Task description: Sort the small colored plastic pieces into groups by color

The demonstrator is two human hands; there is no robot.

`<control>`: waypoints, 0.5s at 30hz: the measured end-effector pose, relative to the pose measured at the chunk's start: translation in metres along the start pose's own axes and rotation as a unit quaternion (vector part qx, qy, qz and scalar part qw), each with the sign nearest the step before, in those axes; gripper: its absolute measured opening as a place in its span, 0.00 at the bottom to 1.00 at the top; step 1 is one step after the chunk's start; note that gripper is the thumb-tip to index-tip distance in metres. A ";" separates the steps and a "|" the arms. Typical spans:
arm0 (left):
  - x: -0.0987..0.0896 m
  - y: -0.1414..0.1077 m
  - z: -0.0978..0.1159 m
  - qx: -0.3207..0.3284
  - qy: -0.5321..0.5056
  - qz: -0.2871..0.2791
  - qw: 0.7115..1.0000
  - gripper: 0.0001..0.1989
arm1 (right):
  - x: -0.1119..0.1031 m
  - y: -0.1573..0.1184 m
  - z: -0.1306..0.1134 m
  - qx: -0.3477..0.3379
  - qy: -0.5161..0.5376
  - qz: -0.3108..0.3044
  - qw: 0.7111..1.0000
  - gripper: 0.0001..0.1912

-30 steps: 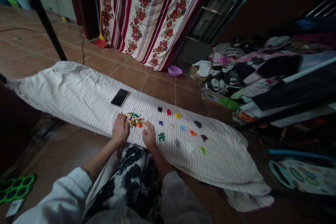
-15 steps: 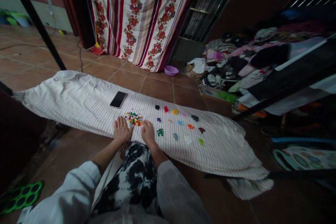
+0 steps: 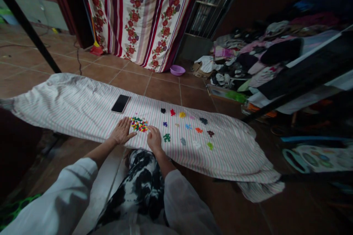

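A mixed pile of small coloured pieces [image 3: 139,125] lies on the striped cloth [image 3: 91,117] between my hands. My left hand [image 3: 121,131] rests flat at the pile's left side, thumb spread toward the right. At its right edge is my right hand [image 3: 154,138], its fingers curled with the fingertips by the pieces; whether they hold one is too small to tell. Further right are several small single-colour heaps, among them green [image 3: 167,137], red [image 3: 172,112], yellow [image 3: 182,115], orange [image 3: 199,130] and lime [image 3: 210,145].
A black phone [image 3: 121,103] lies on the cloth beyond my left hand. Past the cloth's far edge, a purple basin [image 3: 177,70] stands on the tiled floor before a floral curtain [image 3: 135,18]. Clothes [image 3: 248,58] are heaped at the right; dark poles slant at both sides.
My left hand has shifted left and turned, its thumb now wider from the fingers. My right hand stays beside the pile. The whole view has moved slightly.
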State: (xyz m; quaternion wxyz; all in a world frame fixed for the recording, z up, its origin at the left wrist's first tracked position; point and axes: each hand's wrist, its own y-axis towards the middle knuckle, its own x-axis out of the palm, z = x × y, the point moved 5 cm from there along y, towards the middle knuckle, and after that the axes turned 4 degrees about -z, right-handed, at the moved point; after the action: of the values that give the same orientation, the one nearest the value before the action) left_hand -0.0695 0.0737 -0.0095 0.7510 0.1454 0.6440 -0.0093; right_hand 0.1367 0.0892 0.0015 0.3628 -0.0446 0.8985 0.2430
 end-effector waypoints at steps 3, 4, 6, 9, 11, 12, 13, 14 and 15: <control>-0.007 -0.001 -0.006 0.050 -0.017 0.023 0.998 0.37 | -0.001 0.000 0.001 -0.002 0.005 0.010 1.000 0.24; -0.010 -0.001 -0.007 0.055 -0.025 0.038 0.997 0.34 | -0.002 -0.001 0.000 -0.004 0.007 0.012 1.000 0.23; -0.015 -0.001 -0.007 0.045 -0.045 0.070 0.996 0.29 | -0.002 -0.001 0.000 -0.008 0.013 0.011 1.000 0.23; -0.021 -0.001 -0.005 0.014 -0.073 0.099 0.992 0.24 | -0.004 -0.002 -0.002 -0.009 0.019 0.014 1.000 0.22; -0.023 -0.002 -0.003 -0.001 -0.081 0.094 0.992 0.23 | -0.005 -0.003 -0.003 -0.010 0.020 0.016 1.000 0.21; -0.024 -0.002 -0.002 -0.010 -0.082 0.089 0.993 0.23 | -0.005 -0.003 -0.004 -0.009 0.019 0.015 1.000 0.21; -0.026 -0.003 -0.002 -0.018 -0.082 0.084 0.993 0.23 | -0.005 -0.003 -0.005 -0.008 0.018 0.011 1.000 0.20; -0.027 -0.003 -0.001 -0.025 -0.083 0.078 0.993 0.23 | -0.005 -0.003 -0.005 -0.006 0.018 0.007 1.000 0.20; -0.028 -0.004 -0.001 -0.031 -0.083 0.073 0.993 0.23 | -0.006 -0.003 -0.005 -0.003 0.019 0.002 1.000 0.20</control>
State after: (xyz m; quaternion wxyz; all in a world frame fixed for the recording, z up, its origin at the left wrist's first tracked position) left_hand -0.0759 0.0655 0.0169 0.8049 0.1673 0.5669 0.0533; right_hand 0.1383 0.0832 0.0073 0.3453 -0.0484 0.9044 0.2460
